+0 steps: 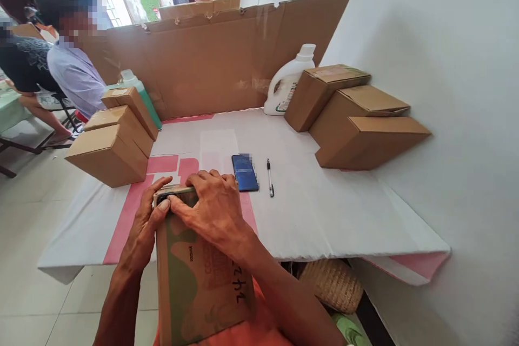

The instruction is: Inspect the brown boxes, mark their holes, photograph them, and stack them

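Note:
A printed brown and green cardboard box [198, 281] leans from my lap onto the near edge of the table [324, 211]. My left hand [148, 221] grips its upper left corner. My right hand [213, 208] lies over the top end of the box, its fingers pressing down on the edge. A small dark object shows under my fingers at the box's top left; what it is cannot be told.
A dark phone [245, 172] and a pen [270, 177] lie just beyond my hands. Three brown boxes [111, 146] are stacked at left, three more [357, 119] at right, with a white jug [287, 84], a green bottle [140, 89] and a cardboard screen [219, 59] behind. People sit at far left.

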Available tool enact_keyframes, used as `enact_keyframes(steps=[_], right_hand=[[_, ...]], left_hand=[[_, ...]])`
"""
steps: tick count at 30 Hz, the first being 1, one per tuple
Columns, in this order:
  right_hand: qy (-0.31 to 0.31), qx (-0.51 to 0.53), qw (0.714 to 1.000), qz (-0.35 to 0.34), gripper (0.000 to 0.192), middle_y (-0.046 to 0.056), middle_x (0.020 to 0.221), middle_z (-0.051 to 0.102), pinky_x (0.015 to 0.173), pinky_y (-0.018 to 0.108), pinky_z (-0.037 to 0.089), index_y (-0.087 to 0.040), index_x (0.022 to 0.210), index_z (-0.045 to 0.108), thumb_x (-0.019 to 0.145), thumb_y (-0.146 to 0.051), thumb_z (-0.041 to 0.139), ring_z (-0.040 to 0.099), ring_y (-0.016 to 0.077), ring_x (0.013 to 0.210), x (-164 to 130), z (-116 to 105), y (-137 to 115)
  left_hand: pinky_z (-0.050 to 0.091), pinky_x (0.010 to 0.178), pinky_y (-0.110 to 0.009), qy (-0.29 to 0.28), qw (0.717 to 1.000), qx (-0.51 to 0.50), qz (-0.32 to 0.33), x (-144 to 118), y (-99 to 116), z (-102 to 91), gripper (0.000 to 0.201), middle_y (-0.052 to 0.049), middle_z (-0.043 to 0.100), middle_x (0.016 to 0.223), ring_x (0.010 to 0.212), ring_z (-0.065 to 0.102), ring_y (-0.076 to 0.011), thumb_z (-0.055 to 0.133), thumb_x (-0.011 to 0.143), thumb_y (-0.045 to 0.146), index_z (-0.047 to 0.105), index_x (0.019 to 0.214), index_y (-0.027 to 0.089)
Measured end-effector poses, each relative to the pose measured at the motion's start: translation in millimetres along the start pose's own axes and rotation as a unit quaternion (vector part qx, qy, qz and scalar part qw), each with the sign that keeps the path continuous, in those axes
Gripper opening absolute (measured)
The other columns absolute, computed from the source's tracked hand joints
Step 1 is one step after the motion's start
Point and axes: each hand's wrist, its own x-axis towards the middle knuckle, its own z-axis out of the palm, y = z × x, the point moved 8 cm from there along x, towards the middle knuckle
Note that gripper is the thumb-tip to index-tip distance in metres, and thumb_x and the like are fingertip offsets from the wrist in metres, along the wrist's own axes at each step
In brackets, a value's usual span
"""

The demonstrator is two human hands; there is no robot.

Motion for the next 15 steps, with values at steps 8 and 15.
enact_keyframes(steps=[8, 15], right_hand=[[-0.004, 0.022, 1.000, 0.000, 0.042, 0.012, 0.122, 0.079, 0.099, 0.050, 0.041, -0.018, 0.114, 0.074, 0.112, -0.054, 0.053, 0.068, 0.0304, 0.114, -19, -16, 20], [0.097, 0.219, 0.970, 0.022, 0.036, 0.008, 0.127, 0.079, 0.102, 0.044, 0.050, -0.024, 0.123, 0.073, 0.108, -0.052, 0.058, 0.071, 0.0251, 0.113, -42, -54, 83]], left_hand=[[0.046, 0.111, -0.047, -0.014, 0.999, 0.040, 0.023, 10, 29, 26.3, 0.042, -0.006, 0.068, 0.138, 0.129, 0.061, -0.0336, 0.061, 0.098, 0.059, 0.069, 0.125, 0.028], [0.044, 0.108, -0.055, -0.046, 0.993, 0.106, 0.031, 17, 49, 55.1, 0.040, -0.009, 0.068, 0.126, 0.120, 0.060, -0.0363, 0.053, 0.096, 0.056, 0.067, 0.119, 0.026]])
